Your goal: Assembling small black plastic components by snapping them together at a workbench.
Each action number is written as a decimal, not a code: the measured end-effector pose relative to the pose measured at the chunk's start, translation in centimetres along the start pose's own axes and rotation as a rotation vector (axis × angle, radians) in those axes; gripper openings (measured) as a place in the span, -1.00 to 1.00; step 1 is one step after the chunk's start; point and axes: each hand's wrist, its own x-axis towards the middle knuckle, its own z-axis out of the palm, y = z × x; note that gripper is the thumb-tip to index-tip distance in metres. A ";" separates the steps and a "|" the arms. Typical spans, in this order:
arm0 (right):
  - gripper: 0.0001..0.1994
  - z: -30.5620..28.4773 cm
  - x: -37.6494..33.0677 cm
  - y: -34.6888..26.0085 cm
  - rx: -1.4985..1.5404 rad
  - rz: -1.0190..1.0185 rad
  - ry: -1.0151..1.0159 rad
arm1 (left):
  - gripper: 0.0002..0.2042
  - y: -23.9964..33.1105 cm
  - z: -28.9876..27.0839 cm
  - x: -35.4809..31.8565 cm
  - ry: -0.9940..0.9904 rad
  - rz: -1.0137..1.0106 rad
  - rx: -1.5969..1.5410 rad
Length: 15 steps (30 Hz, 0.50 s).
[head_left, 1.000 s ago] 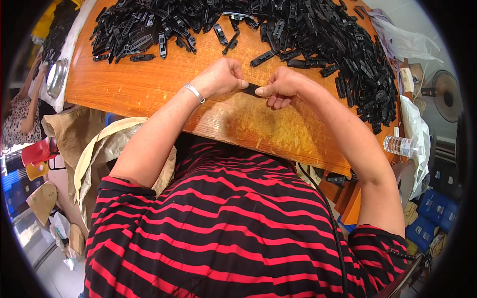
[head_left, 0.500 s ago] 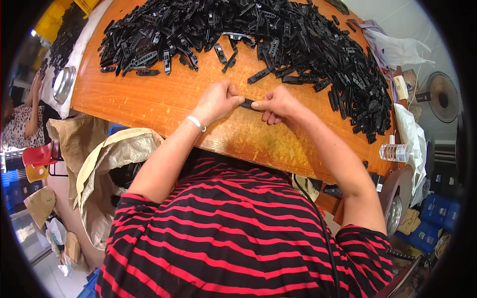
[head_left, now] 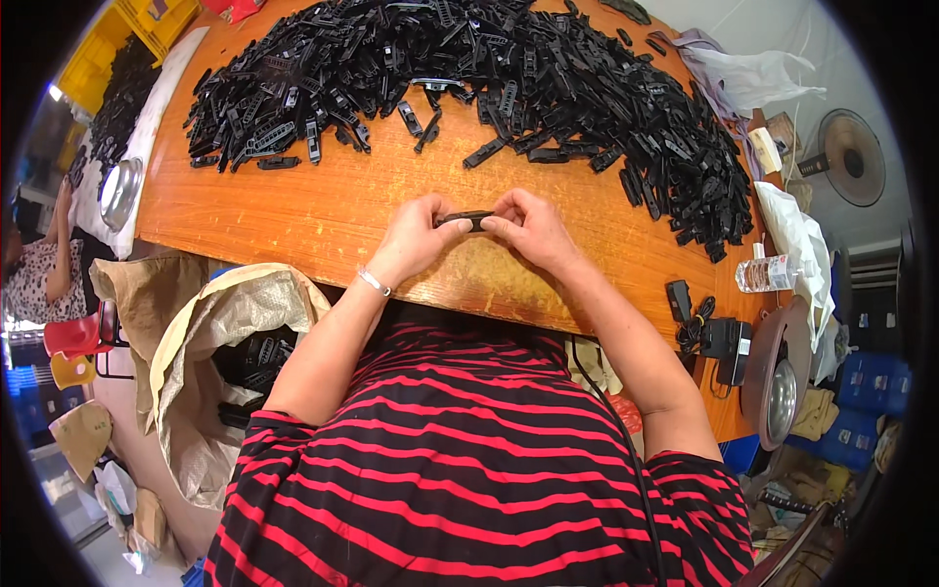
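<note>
Wearer's hands (head_left: 415,238): two
Black part (head_left: 468,215) held between them: one
Heaped black parts (head_left: 577,88): too many to count
Wooden counter (head_left: 293,207): one
Clear bottle (head_left: 766,274): one
Fan (head_left: 853,158): one

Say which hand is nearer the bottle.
Right. The right hand is left of the bottle, at the near end of the held black part; the left hand is farther left, at the part's other end.

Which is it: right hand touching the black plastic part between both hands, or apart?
Touching: the head view shows the right hand pinching the right end of the black plastic part.
</note>
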 end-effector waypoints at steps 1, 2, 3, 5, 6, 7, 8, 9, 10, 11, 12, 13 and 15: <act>-0.82 0.2 -0.2 0.0 -0.044 -0.085 0.019 | -0.72 0.0 0.0 -0.5 0.000 0.002 -0.002; -0.82 0.4 -0.4 0.0 -0.088 -0.171 0.036 | -0.74 0.0 0.0 -1.2 0.015 -0.004 -0.053; -0.82 0.3 -0.5 0.1 -0.089 -0.173 0.034 | -0.76 0.3 -0.2 -2.0 0.031 -0.011 -0.104; -0.81 0.0 -0.4 0.5 0.131 -0.062 -0.035 | -0.80 0.3 -1.5 -3.6 0.055 0.012 -0.106; -0.81 0.0 -0.4 1.2 0.130 -0.062 -0.029 | -0.84 0.4 -2.4 -4.6 0.077 0.034 -0.108; -0.83 0.0 -0.4 2.2 0.292 -0.045 0.002 | -0.84 1.5 -4.0 -5.9 0.062 0.056 -0.064; -0.84 -0.1 -0.4 2.9 0.454 -0.028 0.034 | -0.83 2.7 -5.9 -7.6 0.047 0.078 -0.020; -0.84 -0.2 -0.5 2.5 0.455 -0.029 0.037 | -0.83 3.6 -8.0 -9.6 0.041 0.044 -0.005; -0.86 -0.3 -0.6 1.7 0.277 -0.025 0.044 | -0.82 4.1 -10.1 -11.5 0.032 0.011 0.010; -0.87 -0.6 -0.7 1.1 0.096 -0.021 0.056 | -0.81 4.2 -12.0 -13.1 0.033 -0.011 0.079; -0.87 -0.8 -0.5 0.7 0.099 -0.027 0.059 | -0.80 4.3 -13.8 -15.1 0.045 -0.037 0.156; -0.89 -1.0 -0.3 0.7 0.089 0.011 0.071 | -0.79 3.5 -15.4 -16.6 0.082 -0.077 0.289; -0.90 -1.6 0.4 0.3 0.087 0.036 0.070 | -0.76 1.5 -18.0 -20.4 0.160 -0.199 0.490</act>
